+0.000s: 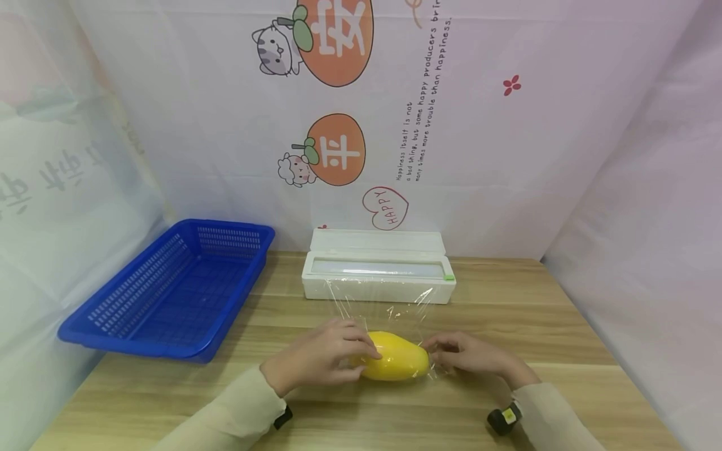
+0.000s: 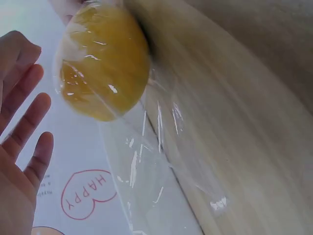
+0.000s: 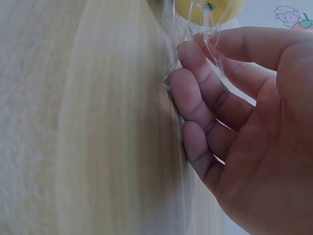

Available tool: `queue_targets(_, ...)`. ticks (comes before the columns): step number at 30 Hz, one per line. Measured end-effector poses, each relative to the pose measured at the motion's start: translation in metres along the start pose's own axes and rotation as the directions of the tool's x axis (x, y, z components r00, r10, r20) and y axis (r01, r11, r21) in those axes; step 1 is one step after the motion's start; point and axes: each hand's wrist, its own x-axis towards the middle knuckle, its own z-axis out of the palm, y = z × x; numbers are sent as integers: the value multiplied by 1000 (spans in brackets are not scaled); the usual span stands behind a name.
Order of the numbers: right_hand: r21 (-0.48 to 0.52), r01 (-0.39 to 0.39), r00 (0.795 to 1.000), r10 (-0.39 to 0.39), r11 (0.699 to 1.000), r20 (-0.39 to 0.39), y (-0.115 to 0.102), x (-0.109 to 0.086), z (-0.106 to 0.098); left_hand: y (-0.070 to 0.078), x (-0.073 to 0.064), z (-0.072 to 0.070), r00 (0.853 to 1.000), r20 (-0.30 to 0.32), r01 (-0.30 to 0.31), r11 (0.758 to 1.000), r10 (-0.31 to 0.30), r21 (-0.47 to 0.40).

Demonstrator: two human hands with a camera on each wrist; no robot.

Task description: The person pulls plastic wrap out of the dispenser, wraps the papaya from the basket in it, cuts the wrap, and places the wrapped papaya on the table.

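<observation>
1. Left hand (image 1: 324,354), fingers loosely extended, is at the yellow fruit's (image 1: 397,360) left end
2. Right hand (image 1: 474,358) pinches film (image 1: 383,313) at the fruit's other end
3. Fruit lies on the table (image 1: 507,313) between the hands, film over it
4. Film runs back to the white box (image 1: 378,293), its lid up
5. Blue basket (image 1: 235,304) stands left

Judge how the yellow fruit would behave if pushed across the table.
The fruit would probably roll if pushed crossways, since it is rounded and lies on its side. Its glossy plastic film could make it slippery to grip. Moving it would likely tug or crease that film, which runs back to the white box.
</observation>
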Motion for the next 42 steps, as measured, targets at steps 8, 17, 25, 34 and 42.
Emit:
queue_targets(8, 15, -16, 1000, 16, 1000, -2, 1, -8, -6, -10, -2, 8, 998, 20, 51, 999, -51, -10)
queue_targets(17, -94, -48, 969, 23, 994, -246, -13, -28, -19, -16, -2, 7, 997, 20, 82, 996, -81, -35)
queue_targets(25, -543, 185, 823, -431, 819, -370, -41, -18, 6, -20, 0, 7, 996, 24, 89, 996, -88, -28)
queue_targets(34, -732, 278, 761, -607, 623, -228, -57, -1, 36, -26, 0, 10, 996, 9, 93, 994, -93, -48)
queue_targets(42, -734, 240, 806, -552, 635, -214, -53, 7, 45, -27, -2, 10, 994, -3, 105, 992, -106, -69)
